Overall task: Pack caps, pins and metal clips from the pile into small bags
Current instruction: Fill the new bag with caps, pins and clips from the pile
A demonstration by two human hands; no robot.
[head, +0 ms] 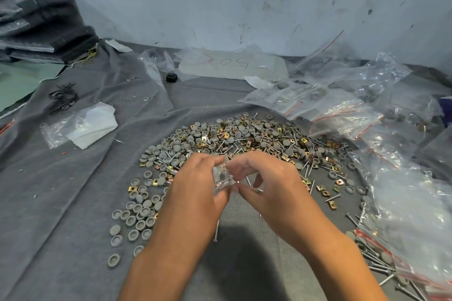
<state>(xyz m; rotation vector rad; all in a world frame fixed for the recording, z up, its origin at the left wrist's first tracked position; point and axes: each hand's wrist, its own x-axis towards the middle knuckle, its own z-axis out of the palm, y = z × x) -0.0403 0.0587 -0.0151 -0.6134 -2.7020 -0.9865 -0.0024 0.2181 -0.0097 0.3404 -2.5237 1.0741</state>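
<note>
Bag (221, 178) held upright between both hands: left hand (195, 186) grips its side, right hand (264, 183) pinches pins (249, 182) beside its mouth.

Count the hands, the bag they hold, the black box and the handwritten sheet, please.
Hands: 2, left hand and right hand
Small clear bag, held by both: 1
Small black box: 1
Handwritten sheet: 1
Total: 5
</note>
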